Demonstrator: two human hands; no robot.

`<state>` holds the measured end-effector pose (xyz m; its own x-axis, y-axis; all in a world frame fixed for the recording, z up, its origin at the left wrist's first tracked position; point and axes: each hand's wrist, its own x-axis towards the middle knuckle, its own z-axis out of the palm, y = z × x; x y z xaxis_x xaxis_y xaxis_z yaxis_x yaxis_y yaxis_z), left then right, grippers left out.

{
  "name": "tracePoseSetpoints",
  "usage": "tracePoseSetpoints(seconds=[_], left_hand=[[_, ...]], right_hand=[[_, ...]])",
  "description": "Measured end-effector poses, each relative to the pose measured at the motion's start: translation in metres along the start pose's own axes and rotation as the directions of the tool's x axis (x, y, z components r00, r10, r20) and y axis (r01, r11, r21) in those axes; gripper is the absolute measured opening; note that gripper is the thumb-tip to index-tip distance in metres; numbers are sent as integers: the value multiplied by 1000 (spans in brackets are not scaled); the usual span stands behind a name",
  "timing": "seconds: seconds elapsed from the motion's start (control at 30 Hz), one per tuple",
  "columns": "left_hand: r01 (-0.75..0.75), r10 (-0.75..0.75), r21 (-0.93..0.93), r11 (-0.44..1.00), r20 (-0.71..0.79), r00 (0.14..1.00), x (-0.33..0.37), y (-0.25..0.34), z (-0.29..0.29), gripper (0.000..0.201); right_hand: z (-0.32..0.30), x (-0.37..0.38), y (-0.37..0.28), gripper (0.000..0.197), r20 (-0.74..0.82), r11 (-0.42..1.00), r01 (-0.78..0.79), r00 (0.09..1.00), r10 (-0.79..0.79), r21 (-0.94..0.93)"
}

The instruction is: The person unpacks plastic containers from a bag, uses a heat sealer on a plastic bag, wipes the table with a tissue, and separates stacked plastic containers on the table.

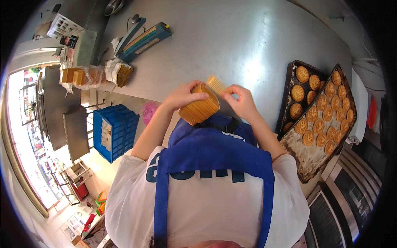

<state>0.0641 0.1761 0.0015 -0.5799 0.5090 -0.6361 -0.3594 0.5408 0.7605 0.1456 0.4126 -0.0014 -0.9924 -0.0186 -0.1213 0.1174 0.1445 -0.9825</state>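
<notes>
My left hand [182, 96] is closed around a thick stack of gold plastic trays [199, 109], nested together and square-cornered. The stack is tilted, close in front of my blue apron [215, 151]. A single pale-gold tray [215, 85] with ribbed sides is pinched between the thumb and fingers of my right hand [242, 101]. It sits just beyond the stack's upper right end; whether the two touch I cannot tell. Both hands are at the near edge of the metal table [198, 45].
Two dark baking trays [300, 159] with round golden mooncakes [318, 127] overlap at the right. A blue-green bag sealer [142, 43] stands at the far left, near more gold trays in clear plastic [89, 77]. Below them is a blue crate [124, 128]. Ovens [351, 182] stand at lower right.
</notes>
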Motion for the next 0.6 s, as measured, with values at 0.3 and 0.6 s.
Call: tracePoseSetpoints(seconds=[0.3,0.6], left_hand=[[37,-30,-113,993,57,998,18,-8,-9,72],[107,-76,-198,974,161,984,47,-20,-30,65]], right_hand=[[-5,44,52,15,-20,598,328,867,-499,-731],[42,17,23,23,85,957,65,995,-43,-281]])
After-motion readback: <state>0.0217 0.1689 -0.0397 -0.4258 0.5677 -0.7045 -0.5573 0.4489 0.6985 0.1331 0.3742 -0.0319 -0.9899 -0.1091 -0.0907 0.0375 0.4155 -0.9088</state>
